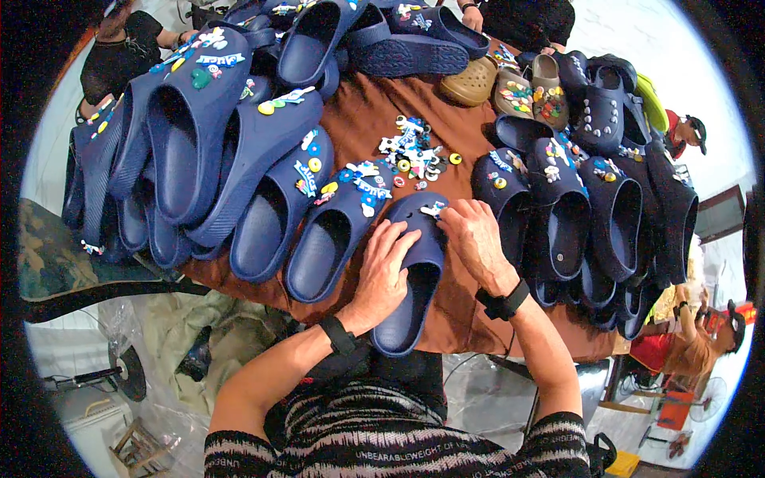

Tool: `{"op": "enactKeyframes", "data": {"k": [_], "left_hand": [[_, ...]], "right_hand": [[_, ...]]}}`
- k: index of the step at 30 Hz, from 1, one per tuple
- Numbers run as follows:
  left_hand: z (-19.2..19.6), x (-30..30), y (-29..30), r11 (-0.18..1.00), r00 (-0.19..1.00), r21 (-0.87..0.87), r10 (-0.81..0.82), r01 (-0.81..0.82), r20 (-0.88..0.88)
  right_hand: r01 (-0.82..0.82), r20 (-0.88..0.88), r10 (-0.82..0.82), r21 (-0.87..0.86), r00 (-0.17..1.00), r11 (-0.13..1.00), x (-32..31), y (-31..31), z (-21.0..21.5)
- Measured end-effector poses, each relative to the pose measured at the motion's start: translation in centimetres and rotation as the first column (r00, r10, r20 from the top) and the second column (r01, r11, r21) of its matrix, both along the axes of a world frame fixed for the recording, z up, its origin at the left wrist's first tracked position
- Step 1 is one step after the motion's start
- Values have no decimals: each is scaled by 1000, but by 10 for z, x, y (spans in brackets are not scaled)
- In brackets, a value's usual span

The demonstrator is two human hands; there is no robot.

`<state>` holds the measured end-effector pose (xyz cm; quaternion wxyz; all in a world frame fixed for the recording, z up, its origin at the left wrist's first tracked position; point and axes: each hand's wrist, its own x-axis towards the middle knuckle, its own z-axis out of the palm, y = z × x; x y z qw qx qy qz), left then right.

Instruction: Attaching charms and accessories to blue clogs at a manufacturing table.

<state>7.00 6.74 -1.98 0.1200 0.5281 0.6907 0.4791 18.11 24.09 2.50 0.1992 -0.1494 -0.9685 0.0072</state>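
Note:
A navy blue slide slipper (pixel 407 315) lies in front of me at the table's near edge, its toe pointing away. My left hand (pixel 384 275) grips it from the left side, fingers over the upper. My right hand (pixel 476 243) is at the right of the toe, its fingertips closed at a small white and blue shoe charm (pixel 433 209) on the upper. A small dark hole shows in the upper beside the charm. Just beyond the toe is a pile of loose charms (pixel 410 147), mostly white, blue and yellow.
A brown cloth (pixel 358 107) covers the table. Decorated navy slippers are heaped at the left (pixel 177 155) and lined up at the right (pixel 562 231). Tan clogs (pixel 468 82) stand at the back. Other people's hands (pixel 472 17) are at the far edge.

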Motion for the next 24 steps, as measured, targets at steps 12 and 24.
{"op": "enactKeyframes", "data": {"k": [12,24], "left_hand": [[1,0,0,1000,1000,-27,-7,7,-3],[-2,0,0,1000,1000,19,-2,2,-5]], "right_hand": [[-52,70,60,-123,996,991,4,-4,5],[30,-116,-92,-450,989,892,-2,16,-11]]}}
